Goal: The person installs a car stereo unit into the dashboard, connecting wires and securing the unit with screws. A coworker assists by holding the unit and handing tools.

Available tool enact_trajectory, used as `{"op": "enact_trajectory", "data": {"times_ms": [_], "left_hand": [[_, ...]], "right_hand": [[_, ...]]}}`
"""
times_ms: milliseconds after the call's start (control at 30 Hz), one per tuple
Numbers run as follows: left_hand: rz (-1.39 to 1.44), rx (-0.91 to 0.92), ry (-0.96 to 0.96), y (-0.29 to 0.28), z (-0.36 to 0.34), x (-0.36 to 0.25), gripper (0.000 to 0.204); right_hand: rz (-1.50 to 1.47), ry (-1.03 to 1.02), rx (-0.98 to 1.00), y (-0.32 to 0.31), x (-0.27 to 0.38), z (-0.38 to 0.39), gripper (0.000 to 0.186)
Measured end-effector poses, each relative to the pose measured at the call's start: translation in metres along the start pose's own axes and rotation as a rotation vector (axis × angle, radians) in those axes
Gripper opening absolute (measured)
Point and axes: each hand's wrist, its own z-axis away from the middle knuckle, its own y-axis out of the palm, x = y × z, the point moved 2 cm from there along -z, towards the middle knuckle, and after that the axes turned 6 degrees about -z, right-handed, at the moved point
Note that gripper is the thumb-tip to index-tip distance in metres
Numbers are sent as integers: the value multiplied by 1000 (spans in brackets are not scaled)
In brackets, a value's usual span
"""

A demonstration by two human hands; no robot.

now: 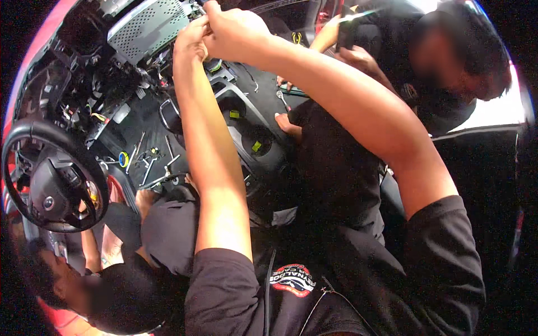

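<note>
My left hand (190, 40) and my right hand (234, 29) meet at the top middle of the view, up at the dashboard, their fingers curled closely together. A small dark piece shows by my right fingertips, but what either hand holds is hidden. Beside them, to the left, is a silver perforated metal panel (145, 31) in the opened dashboard, with loose wiring and brackets (84, 112) around and below it.
Several people crouch close around me: one at lower left (123, 291), another at right (454, 67). Below are a steering wheel (50, 199), center console (246, 117), scattered wrenches (171, 145) on the dark floor, and a yellow-blue tape measure (124, 159).
</note>
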Motion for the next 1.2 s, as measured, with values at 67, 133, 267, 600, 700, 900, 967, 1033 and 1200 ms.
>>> {"op": "enact_trajectory", "data": {"times_ms": [67, 133, 267, 600, 700, 900, 967, 1033, 1200], "left_hand": [[-418, -213, 189, 27, 26, -2, 27], [-121, -79, 264, -8, 10, 3, 29], [-371, -403, 298, 16, 22, -7, 25], [322, 189, 170, 14, 8, 16, 30], [281, 54, 98, -4, 0, 11, 24], [-281, -300, 178, -1, 1, 4, 26], [-550, -453, 196, 4, 1, -2, 24], [-733, -514, 174, 12, 0, -9, 30], [264, 158, 106, 26, 14, 1, 60]], "right_hand": [[199, -69, -9, 5, 2, 11, 37], [162, -215, -133, 25, 9, 4, 39], [49, -27, -54, 18, 10, 7, 45], [-1574, 760, -114, 45, -46, -21, 27], [-422, 278, -192, 30, -29, -15, 29], [-146, 5, -60, 14, -17, 0, 51], [-157, 65, -3, 19, -15, -4, 42], [-354, 263, -149, 21, -22, -8, 34], [-1540, 712, -79, 35, -45, -23, 11]]}}
